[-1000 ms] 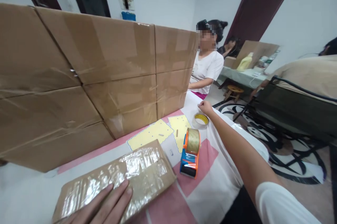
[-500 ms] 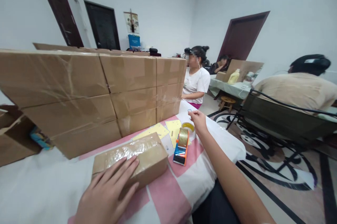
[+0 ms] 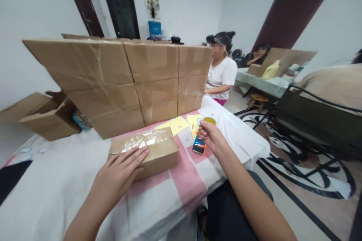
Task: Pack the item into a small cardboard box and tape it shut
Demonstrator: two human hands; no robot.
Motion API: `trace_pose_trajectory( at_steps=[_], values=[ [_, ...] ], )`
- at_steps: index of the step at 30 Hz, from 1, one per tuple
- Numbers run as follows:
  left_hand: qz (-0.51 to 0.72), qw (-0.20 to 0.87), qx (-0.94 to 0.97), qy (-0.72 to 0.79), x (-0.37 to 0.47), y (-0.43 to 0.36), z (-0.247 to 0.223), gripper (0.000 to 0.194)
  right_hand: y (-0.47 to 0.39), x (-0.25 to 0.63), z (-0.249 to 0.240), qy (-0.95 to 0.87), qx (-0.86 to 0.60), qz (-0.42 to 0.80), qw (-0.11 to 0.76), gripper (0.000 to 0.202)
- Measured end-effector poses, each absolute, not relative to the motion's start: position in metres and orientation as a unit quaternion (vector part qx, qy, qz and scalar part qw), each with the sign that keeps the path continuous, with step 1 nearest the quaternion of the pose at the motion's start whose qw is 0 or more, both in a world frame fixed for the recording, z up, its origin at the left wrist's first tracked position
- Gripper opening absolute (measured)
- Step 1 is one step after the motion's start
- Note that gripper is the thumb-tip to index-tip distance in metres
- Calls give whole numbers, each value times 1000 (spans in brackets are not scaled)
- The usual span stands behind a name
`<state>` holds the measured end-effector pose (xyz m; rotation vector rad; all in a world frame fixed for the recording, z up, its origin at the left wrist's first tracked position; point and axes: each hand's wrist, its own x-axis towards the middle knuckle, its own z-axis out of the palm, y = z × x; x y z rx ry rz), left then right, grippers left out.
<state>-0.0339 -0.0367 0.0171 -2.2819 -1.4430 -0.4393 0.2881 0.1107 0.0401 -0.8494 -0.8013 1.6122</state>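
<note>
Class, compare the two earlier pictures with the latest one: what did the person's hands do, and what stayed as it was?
The right hand drew back from beside the loose tape roll to the tape dispenser, which it now partly covers, with a small piece pinched in its fingers. The left hand stayed flat on the taped box; the stacked cartons kept their places.

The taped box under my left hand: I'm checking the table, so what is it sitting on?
The taped box rests on a pink-and-white cloth, left hand flat on top. The cloth beneath it is hidden.
</note>
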Motion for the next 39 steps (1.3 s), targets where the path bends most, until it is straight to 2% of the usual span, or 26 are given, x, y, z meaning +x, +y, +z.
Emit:
trace_pose_trajectory(
  at_steps=[6, 14, 21, 34, 39],
  values=[
    [-129, 172, -809, -547, -51, -70, 20, 52, 87, 250, 25, -315, -362, 754, 449, 44],
    [-121, 139, -788, -587, -56, -85, 22, 57, 70, 207, -25, -271, -343, 863, 254, 33],
    [-129, 119, -788, -591, -59, -76, 24, 55, 74, 207, -45, -274, -359, 858, 243, 27],
    [-146, 129, -793, -577, -61, -75, 19, 55, 80, 201, -53, -357, -379, 828, 208, 29],
    [-150, 148, -809, -549, -70, -74, 10, 58, 80, 199, -57, -363, -390, 821, 205, 23]
  ],
)
